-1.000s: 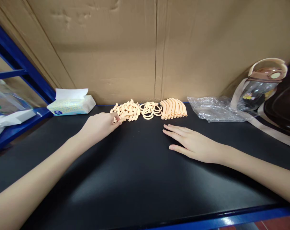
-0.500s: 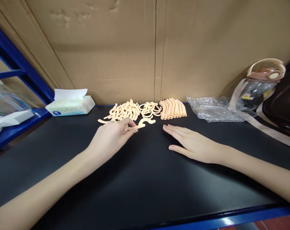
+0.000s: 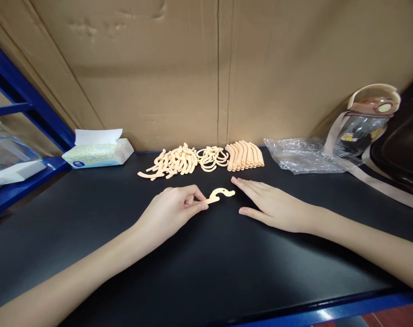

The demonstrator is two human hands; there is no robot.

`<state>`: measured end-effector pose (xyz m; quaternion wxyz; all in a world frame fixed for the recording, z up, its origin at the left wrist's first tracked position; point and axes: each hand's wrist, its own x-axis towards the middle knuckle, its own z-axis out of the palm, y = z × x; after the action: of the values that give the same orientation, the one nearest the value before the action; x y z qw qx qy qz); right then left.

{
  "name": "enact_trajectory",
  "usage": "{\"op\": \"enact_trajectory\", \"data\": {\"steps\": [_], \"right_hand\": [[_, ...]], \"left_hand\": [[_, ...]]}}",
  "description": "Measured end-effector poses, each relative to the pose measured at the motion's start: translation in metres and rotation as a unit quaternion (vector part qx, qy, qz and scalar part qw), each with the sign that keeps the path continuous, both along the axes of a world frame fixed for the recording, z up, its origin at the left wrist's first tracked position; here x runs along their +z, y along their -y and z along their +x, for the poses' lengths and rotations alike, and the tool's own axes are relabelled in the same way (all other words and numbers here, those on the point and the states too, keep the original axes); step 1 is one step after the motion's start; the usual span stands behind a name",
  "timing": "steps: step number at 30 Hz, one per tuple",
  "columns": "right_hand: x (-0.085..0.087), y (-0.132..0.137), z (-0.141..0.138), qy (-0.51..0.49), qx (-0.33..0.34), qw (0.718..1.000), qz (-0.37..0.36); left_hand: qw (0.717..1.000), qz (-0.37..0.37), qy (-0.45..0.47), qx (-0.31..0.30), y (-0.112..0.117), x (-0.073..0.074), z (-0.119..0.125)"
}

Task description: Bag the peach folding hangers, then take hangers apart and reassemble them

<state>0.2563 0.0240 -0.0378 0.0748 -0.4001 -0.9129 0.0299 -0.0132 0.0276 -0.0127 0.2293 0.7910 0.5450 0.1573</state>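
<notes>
My left hand (image 3: 174,210) pinches one pale orange hook-shaped plastic piece (image 3: 221,195) between thumb and forefinger, just above the black table top (image 3: 206,263). My right hand (image 3: 274,204) lies flat and open on the table, fingers stretched out, a little right of the hook's curled end. Behind both hands, along the back of the table, lie a loose heap of the same hook pieces (image 3: 170,162), a small cluster of rings (image 3: 211,157) and a neat row of curved strips (image 3: 245,154).
A tissue pack (image 3: 97,150) sits at the back left beside a blue rack frame (image 3: 29,104). A crumpled clear plastic bag (image 3: 301,155) and a strapped water bottle (image 3: 366,120) lie at the back right. A cardboard wall (image 3: 206,68) closes the back.
My left hand picked one hook piece from the heap and drew it back toward me and rightward, near my right hand. The right hand stayed flat in place.
</notes>
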Motion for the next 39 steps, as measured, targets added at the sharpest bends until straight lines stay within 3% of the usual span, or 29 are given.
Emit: {"op": "enact_trajectory", "data": {"steps": [6, 17, 22, 24, 27, 30, 34, 39], "right_hand": [[-0.001, 0.001, 0.001, -0.003, 0.010, 1.000, 0.005], [-0.002, 0.000, 0.001, -0.019, 0.014, 1.000, 0.001], [-0.002, 0.000, 0.001, -0.012, 0.018, 1.000, 0.001], [-0.002, -0.001, 0.001, -0.015, 0.020, 1.000, 0.001], [-0.002, -0.001, 0.001, -0.021, 0.021, 1.000, 0.001], [-0.002, 0.000, 0.002, -0.020, 0.021, 1.000, -0.001], [-0.001, 0.000, 0.002, -0.015, 0.020, 1.000, -0.001], [-0.002, -0.001, 0.002, -0.014, 0.023, 1.000, -0.003]], "left_hand": [[0.999, 0.012, -0.022, 0.031, -0.009, -0.004, -0.006], [0.998, 0.007, -0.055, 0.029, -0.011, -0.003, -0.009], [0.991, 0.038, -0.124, 0.040, -0.016, 0.009, -0.013], [0.974, 0.088, -0.200, 0.062, -0.022, 0.019, -0.022], [0.927, 0.125, -0.340, 0.101, -0.034, 0.034, -0.046], [0.909, 0.123, -0.379, 0.120, -0.049, 0.039, -0.073], [0.913, 0.114, -0.382, 0.089, -0.070, 0.032, -0.100], [0.931, 0.106, -0.348, 0.038, -0.083, 0.028, -0.114]]}}
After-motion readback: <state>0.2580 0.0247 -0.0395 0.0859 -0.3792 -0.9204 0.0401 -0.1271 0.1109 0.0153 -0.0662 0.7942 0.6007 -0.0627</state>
